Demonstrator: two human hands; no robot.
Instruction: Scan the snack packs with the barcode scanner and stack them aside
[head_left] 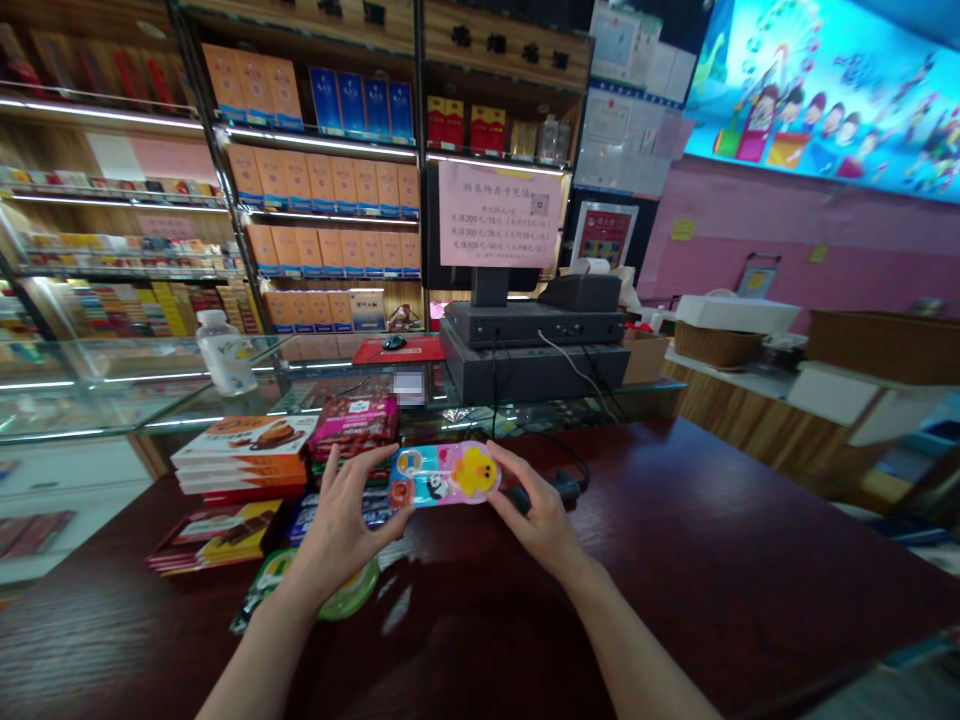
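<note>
The person's two hands hold one colourful package (442, 475) between them, gripping it by its opposite ends above the dark wooden surface (697, 520). The left hand (346, 510) has its thumb and fingers spread in a wide C about the package's left end, fingertips at the upper edge and thumb at the lower. The right hand (538, 505) takes the rounded right end, beside the yellow duck figure, in a narrower pinch; its remaining fingers are mostly hidden. The package stretches sideways between the fingertips, with its printed side in view.

Just beyond and beside the left hand are a pink package (354, 420), a stack of white-and-orange boxes (244, 450), and some flat chocolate packets (217, 537). A green package (351, 592) lies partly behind the left wrist. A black device (568, 488) lies just beyond the right hand, partly hidden by it.
</note>
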